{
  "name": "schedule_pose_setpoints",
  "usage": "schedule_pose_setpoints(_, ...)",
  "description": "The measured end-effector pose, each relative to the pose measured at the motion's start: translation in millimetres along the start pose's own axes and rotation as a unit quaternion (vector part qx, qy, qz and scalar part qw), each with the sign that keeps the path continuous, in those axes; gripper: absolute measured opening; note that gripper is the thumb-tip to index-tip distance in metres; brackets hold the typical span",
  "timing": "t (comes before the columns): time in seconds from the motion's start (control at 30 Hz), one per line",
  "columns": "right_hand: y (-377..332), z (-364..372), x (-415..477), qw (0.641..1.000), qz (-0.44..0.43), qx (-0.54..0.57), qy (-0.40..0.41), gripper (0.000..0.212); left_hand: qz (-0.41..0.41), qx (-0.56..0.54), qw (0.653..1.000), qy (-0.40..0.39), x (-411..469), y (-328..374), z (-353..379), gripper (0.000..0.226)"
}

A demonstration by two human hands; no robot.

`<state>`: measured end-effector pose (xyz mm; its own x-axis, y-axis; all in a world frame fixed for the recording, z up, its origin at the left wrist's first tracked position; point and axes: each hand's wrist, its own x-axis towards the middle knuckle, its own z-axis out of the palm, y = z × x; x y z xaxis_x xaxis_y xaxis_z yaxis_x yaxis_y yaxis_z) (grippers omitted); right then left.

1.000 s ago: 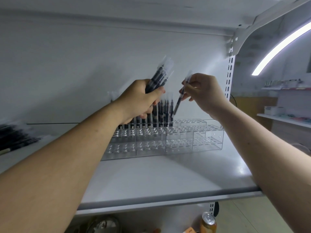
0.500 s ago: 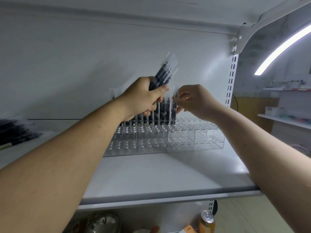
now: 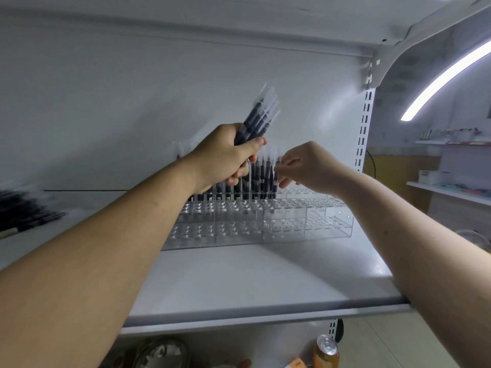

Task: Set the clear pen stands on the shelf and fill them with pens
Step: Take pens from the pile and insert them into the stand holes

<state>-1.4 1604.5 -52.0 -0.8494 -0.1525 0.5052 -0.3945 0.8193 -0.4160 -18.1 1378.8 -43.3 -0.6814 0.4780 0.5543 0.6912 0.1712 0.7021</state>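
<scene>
Stands: your clear pen stands (image 3: pixel 287 224) are already on the shelf (image 3: pixel 265 282), side by side near the back wall, so that part looks done.
Filled so far: a row of pens (image 3: pixel 261 179) stands upright in the back tier, running from behind your left wrist to about the middle of the stands.
Left to fill: the right part of the back tier and the lower front tiers show only bare holes. By my reading you are early in the filling.
Left hand: your left hand (image 3: pixel 225 155) is closed around a bundle of pens (image 3: pixel 256 120), held tilted above the stands.
Right hand: your right hand (image 3: pixel 309 166) pinches the end pen (image 3: pixel 276 173) at the right of that row, and seems to be seating it in its hole.
Supply: spare pens (image 3: pixel 26 213) lie blurred on the shelf far to your left, well apart from the stands.
</scene>
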Motion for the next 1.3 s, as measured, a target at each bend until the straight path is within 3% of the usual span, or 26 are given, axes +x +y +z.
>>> schedule_pose_setpoints(0.1,4.1,-6.6,0.0,0.999,-0.019,-0.022,0.028,0.012,-0.01,-0.019,1.0,-0.006,-0.4,0.7,0.4,0.018)
schedule_pose_setpoints(0.17,6.1,-11.2,1.7,0.994,-0.038,-0.009,0.099,0.017,-0.016,-0.035,0.999,-0.008,-0.2,1.4,0.6,0.018)
schedule_pose_setpoints(0.27,0.4,-16.4,2.5,0.975,-0.057,0.116,0.179,0.009,-0.013,-0.051,0.999,-0.006,-0.3,3.2,0.8,0.019)
schedule_pose_setpoints(0.4,-11.3,-16.8,-1.7,0.94,-0.063,0.323,0.09,0.012,0.005,-0.055,0.998,-0.007,-0.8,5.2,1.4,0.022)
schedule_pose_setpoints(0.57,-13.8,-10.8,-2.8,0.929,-0.073,0.36,0.042,0.025,0.014,-0.033,0.999,-0.023,-2.9,7.3,3.7,0.023)
schedule_pose_setpoints(0.73,-16.5,-8.7,-1.4,0.921,-0.06,0.381,0.063,0.015,0.013,-0.043,0.998,-0.032,-2.7,8.6,5.6,0.025)
schedule_pose_setpoints(0.93,-14.1,-22.6,4.2,0.848,-0.013,0.495,0.19,0.018,-0.005,-0.045,0.999,-0.025,-2.0,7.4,4.4,0.022)
schedule_pose_setpoints(1.0,-9.3,-28.5,5.3,0.865,-0.009,0.439,0.245,0.017,-0.011,-0.033,0.999,-0.024,-2.3,7.6,4.4,0.021)
schedule_pose_setpoints(1.07,-2.6,-29.0,7.5,0.909,-0.01,0.31,0.277,0.014,-0.011,-0.024,0.999,-0.026,-3.0,8.2,4.9,0.02)
schedule_pose_setpoints(1.17,3.9,-22.1,9.4,0.956,-0.014,0.15,0.253,0.009,-0.009,-0.026,0.999,-0.025,-2.9,8.3,4.4,0.022)
schedule_pose_setpoints(1.3,4.6,-13.4,6.7,0.977,-0.02,0.088,0.193,0.017,-0.012,-0.034,0.999,-0.028,-2.2,7.2,3.8,0.022)
